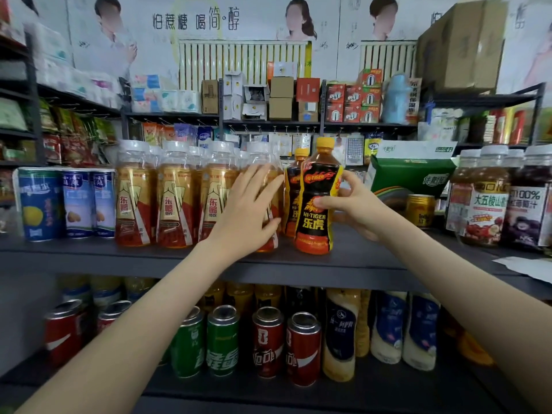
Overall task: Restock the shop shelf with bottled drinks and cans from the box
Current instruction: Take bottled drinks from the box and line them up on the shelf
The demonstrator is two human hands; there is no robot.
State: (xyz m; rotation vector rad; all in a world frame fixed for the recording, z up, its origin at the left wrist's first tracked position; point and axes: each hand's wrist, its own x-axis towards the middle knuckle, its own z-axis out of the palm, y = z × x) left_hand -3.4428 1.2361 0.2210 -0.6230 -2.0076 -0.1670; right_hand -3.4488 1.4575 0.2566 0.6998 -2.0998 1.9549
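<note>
Your right hand [355,204] grips the Hi-Tiger bottle [318,204], upright on the shelf [373,255]. Your left hand [248,210] lies flat, fingers straight, against the gold-labelled bottles [176,198] beside it. Another orange-capped bottle [291,192] stands directly behind.

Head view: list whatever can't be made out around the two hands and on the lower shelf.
- Box of stock: outside the frame.
- Gold-label bottle under the left hand: its label is covered by the hand.
- Rear Hi-Tiger bottle: mostly behind the front Hi-Tiger bottle that the right hand grips.
- Red cans at lower left: blurred, and partly behind the left forearm.
</note>
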